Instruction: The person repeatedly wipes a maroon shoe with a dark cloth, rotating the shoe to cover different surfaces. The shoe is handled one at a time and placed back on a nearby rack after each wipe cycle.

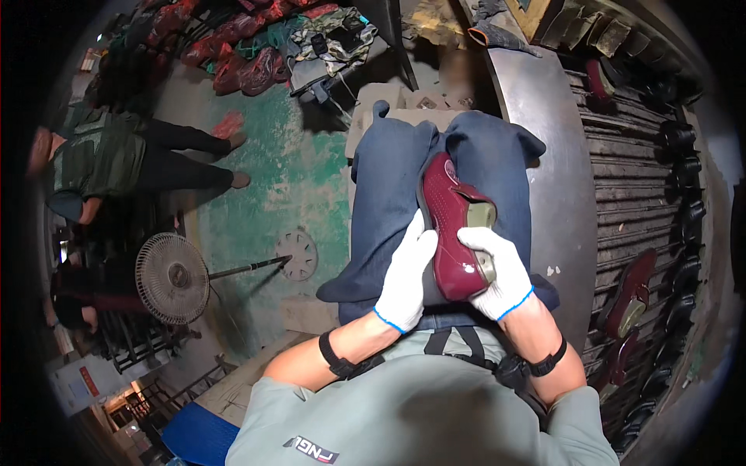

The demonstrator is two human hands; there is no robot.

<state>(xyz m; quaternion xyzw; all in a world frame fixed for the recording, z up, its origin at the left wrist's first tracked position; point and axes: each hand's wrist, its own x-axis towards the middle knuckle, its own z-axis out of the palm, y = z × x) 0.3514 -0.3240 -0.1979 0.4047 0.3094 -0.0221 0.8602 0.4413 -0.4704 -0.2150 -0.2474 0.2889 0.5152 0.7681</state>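
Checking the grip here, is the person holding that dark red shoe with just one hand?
No. Both gloved hands, left hand and right hand, grip the dark red shoe over the blue cloth.

Dim, sharp centre, black vignette, fisheye-bent edges, bright white gloves, shadowed corners.

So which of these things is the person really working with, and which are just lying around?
In hand:
- dark red shoe upper, held on the lap
- left hand and right hand, both in white gloves, gripping it
- blue cloth spread under it

Lying about:
- standing fan on the green floor
- red bags piled far off
- more shoes on the rack to the right
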